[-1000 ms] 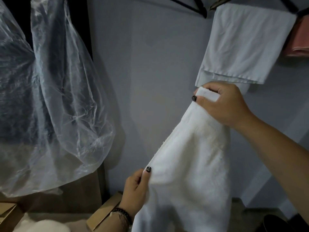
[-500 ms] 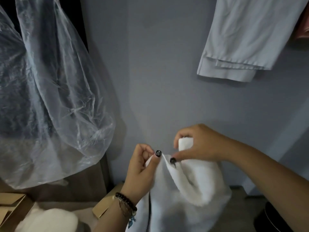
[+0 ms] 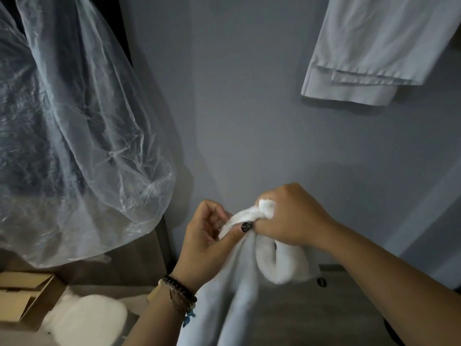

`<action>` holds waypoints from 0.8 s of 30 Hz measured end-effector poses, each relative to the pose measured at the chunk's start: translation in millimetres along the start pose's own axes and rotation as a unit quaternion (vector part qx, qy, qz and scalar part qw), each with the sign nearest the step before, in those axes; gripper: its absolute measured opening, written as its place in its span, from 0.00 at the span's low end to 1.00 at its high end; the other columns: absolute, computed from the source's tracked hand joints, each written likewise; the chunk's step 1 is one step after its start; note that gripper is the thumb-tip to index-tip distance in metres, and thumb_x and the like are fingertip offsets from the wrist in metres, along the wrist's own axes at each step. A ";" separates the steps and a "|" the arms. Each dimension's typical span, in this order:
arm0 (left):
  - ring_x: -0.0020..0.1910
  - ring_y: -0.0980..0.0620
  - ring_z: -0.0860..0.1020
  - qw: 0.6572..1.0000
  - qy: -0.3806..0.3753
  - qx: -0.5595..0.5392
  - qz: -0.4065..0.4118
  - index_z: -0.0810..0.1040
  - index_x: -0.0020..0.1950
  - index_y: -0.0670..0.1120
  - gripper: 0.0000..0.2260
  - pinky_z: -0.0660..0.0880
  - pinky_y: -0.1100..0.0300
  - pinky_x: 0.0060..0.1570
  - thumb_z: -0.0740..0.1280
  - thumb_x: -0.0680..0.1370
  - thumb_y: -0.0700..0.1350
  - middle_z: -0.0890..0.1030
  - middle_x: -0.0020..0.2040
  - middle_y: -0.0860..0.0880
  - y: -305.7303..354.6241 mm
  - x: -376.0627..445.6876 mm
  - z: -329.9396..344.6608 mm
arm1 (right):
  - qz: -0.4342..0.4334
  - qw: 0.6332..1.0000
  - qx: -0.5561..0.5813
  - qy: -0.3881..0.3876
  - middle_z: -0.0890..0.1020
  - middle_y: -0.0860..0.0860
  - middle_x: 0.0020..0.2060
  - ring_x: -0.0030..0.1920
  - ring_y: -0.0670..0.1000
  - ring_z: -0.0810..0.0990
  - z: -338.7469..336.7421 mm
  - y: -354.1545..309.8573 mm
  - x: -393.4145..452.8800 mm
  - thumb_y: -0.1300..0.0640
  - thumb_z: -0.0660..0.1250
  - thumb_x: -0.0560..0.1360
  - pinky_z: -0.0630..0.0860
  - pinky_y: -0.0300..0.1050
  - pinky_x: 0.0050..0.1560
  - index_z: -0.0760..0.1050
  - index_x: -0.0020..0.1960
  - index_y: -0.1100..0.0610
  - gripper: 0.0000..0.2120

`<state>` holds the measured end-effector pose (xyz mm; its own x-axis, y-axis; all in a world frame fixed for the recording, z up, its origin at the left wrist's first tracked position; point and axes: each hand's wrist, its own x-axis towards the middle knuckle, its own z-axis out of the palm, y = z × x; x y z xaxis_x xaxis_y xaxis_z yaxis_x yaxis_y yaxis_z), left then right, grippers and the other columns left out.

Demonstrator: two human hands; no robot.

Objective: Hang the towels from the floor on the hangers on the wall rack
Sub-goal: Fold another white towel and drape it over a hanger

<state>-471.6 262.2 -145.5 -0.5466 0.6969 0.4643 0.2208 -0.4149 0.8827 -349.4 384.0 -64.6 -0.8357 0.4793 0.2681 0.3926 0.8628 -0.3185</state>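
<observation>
1. The left hand [image 3: 209, 236] and right hand [image 3: 291, 216] meet low in the middle of the view, both gripping one white towel [image 3: 239, 290].
2. The left hand pinches a top edge of the towel between thumb and curled fingers; a beaded bracelet [image 3: 179, 290] circles its wrist.
3. The right hand is closed in a fist round a bunched corner, a tuft of cloth poking out above the knuckles.
4. From the two grips the towel hangs down in folds, with a thick rolled fold just beneath the right hand; its lower end runs out of the bottom of the view.
5. Upper right, a grey cloth [image 3: 374, 46] hangs folded against the wall [image 3: 237, 96], well above the hands.
6. Left, a big clear plastic bag [image 3: 74, 133] hangs down, near the left hand but apart from it.
7. Bottom left, cardboard boxes [image 3: 22, 298] lie beside a white heap [image 3: 87, 318] on the floor, blurred.
8. A small dark object [image 3: 321, 282] lies on the floor just right of the towel; I cannot tell what it is.
</observation>
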 end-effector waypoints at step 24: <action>0.27 0.59 0.61 0.975 0.137 0.138 -0.106 0.62 0.30 0.46 0.21 0.60 0.63 0.28 0.64 0.73 0.58 0.62 0.26 0.55 -82.3 -21.5 9.9 | 0.089 0.940 -0.053 0.326 0.71 0.50 0.25 0.33 0.54 0.74 -125.1 84.1 31.0 0.54 0.74 0.64 0.66 0.44 0.35 0.70 0.29 0.57 0.14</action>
<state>-470.0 287.1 -227.4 -0.7909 0.5513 0.2657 0.2674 -0.0793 0.9603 -294.3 491.6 30.7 -0.3544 0.5839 0.7304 0.5690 0.7545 -0.3271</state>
